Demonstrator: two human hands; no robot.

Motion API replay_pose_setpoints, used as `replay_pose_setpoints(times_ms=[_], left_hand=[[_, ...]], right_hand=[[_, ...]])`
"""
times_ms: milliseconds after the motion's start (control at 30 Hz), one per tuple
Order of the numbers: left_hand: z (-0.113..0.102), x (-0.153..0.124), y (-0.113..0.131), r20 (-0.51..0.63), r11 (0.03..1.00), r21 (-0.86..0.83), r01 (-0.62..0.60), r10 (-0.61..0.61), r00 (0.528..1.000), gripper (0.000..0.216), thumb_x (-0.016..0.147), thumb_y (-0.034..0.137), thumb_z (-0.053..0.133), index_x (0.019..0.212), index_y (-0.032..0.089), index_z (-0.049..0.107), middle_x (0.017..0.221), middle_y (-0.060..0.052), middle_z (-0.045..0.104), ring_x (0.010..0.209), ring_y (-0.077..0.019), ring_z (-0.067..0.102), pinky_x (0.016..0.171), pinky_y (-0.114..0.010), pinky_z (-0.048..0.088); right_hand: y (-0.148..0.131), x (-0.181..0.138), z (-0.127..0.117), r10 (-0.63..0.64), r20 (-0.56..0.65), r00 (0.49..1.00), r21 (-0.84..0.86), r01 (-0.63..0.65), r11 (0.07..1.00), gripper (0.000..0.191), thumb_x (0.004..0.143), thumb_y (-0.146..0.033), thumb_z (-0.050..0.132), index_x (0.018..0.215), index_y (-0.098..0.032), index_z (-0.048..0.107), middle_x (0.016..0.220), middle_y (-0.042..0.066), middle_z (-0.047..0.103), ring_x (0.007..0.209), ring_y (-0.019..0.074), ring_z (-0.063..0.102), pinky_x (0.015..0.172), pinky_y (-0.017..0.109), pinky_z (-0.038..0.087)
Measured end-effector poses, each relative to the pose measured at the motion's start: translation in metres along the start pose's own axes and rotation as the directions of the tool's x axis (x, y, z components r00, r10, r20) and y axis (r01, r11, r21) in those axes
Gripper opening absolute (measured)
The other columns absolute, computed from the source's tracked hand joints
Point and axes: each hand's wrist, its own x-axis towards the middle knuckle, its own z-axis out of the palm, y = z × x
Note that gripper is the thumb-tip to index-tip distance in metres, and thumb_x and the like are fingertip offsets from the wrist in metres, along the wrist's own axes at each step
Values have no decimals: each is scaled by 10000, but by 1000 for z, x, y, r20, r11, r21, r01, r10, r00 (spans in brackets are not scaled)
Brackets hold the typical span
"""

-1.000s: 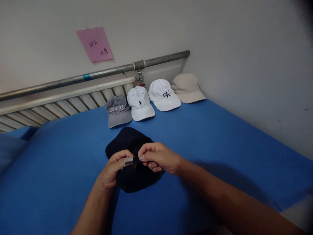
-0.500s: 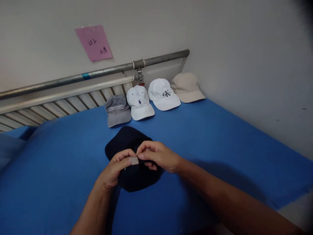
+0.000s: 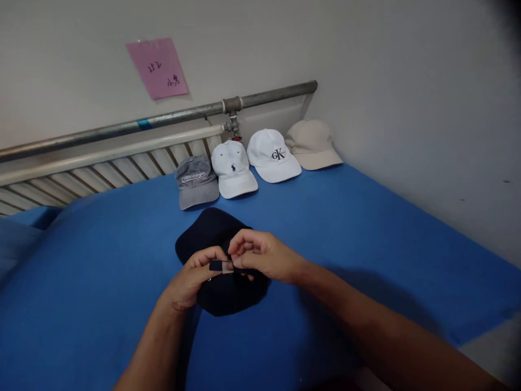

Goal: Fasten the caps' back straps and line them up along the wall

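A dark navy baseball cap [image 3: 230, 301] is between my hands above the blue-covered table, its brim [image 3: 203, 228] pointing away to the upper left. Across the back of the cap runs a dark strap [image 3: 215, 265] with a small metal buckle [image 3: 227, 267]. My left hand [image 3: 195, 277] is closed on the strap at the buckle's left side, thumb beneath the strap end. On the other side my right hand [image 3: 266, 258] pinches the strap beside the buckle, its lower fingers partly hidden by the cap.
Along the back stand a grey cap [image 3: 197, 182], a white cap with a small dark emblem [image 3: 234, 168], a white cap with black letters [image 3: 273, 156] and a beige cap [image 3: 311, 144]. Behind them are a radiator [image 3: 106, 176] and a metal pipe [image 3: 175, 118]. A pink paper [image 3: 158, 68] hangs on the wall.
A dark strap end now shows left of the buckle, over my left thumb. The buckle has shifted slightly right, and my right hand's fingers have loosened a little.
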Motion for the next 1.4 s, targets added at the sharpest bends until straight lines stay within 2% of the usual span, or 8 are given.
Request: replay_pose_setpoints(times_ms=[67,167,400,600,833,1000,1200,1400], left_hand=[[-1,-1,2,-19,1000,3,-15,16,1000,206,659,277,774,688,148,616,578,36,546,477,-54,442,457,-161,315],[-3,-2,3,-36,998,-5,-62,62,997,196,629,266,779,694,151,634,638,14,596,527,-75,497,489,-169,368],[-5,-5,5,-74,990,-38,-139,136,988,213,590,270,798,678,156,642,656,14,621,558,-81,522,519,-164,394],[-2,-5,5,-32,995,-32,-98,97,995,248,620,319,806,649,149,628,619,18,601,520,-62,491,490,-153,362],[0,-4,2,2,1000,22,-11,11,1000,243,697,324,776,662,146,615,567,46,536,463,-29,409,451,-139,276],[-2,-4,2,-18,999,38,-15,16,1000,246,693,312,785,650,141,613,553,50,533,459,-25,410,447,-131,274],[-4,-5,2,23,997,-64,-49,50,998,245,648,329,812,652,146,648,569,25,596,474,-42,478,457,-133,331],[-3,-5,3,25,999,-40,-23,24,999,191,666,274,796,651,145,656,598,18,620,501,-55,513,482,-145,365]], right_hand=[[-3,-2,-3,-47,-12,999,-56,47,997,155,715,-119,594,858,-178,593,726,-32,623,671,92,582,636,231,462],[-8,-6,-7,-112,6,994,-155,111,982,211,719,-89,585,908,-181,605,830,-7,672,797,115,613,738,263,461],[-9,-10,-11,-174,83,981,-337,192,922,220,728,-140,650,940,-196,641,819,-10,661,764,124,610,679,249,444],[-8,-11,-9,-165,56,985,-273,174,946,178,750,-174,635,927,-186,620,788,-17,637,701,105,582,646,238,432],[-4,-11,-4,-199,108,974,-235,219,947,153,748,-103,600,881,-177,614,795,-20,629,763,106,598,704,241,446],[-3,-10,-4,-170,117,979,-228,193,954,169,733,-93,592,880,-175,607,754,-28,612,706,99,577,650,228,430],[-1,-10,-6,-173,119,978,-230,196,953,142,755,-153,601,894,-176,604,749,-24,592,690,101,550,640,236,418],[-2,-9,-4,-124,118,985,-233,149,961,163,737,-119,575,886,-180,599,726,-37,580,641,82,522,596,218,385]])
